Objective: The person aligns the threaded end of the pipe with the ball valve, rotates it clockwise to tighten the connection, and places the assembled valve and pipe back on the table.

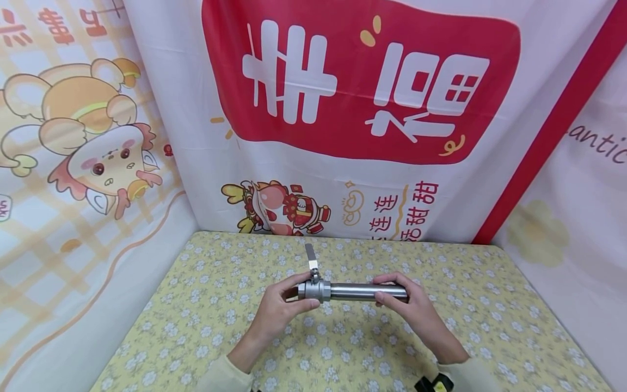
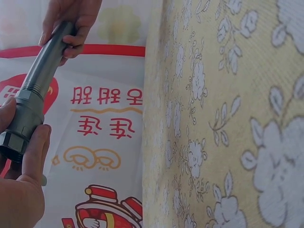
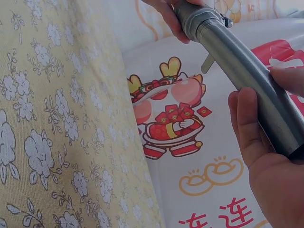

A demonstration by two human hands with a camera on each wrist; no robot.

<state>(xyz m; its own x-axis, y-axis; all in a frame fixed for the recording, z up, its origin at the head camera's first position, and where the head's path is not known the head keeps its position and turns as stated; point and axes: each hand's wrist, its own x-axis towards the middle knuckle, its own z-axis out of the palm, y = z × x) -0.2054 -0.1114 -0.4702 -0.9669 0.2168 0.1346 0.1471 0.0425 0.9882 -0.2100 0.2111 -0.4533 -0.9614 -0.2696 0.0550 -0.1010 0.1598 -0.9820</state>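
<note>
A steel ball valve (image 1: 315, 291) with a flat lever handle (image 1: 311, 256) is joined to a straight metal pipe (image 1: 360, 292). My left hand (image 1: 281, 305) grips the valve body between thumb and fingers, the lever pointing away from me. Around the far right end of the pipe, my right hand (image 1: 409, 302) pinches with thumb and fingers. Threads show where the pipe (image 2: 47, 61) meets the valve (image 2: 23, 116) in the left wrist view. The right wrist view has the pipe (image 3: 251, 71) lying between thumb and fingers of the right hand (image 3: 270, 166).
Below the hands spreads a table (image 1: 220, 337) covered in yellow floral cloth. A white printed curtain (image 1: 176, 109) with red panels hangs behind its back edge, and more printed cloth (image 1: 29, 261) lines the left side.
</note>
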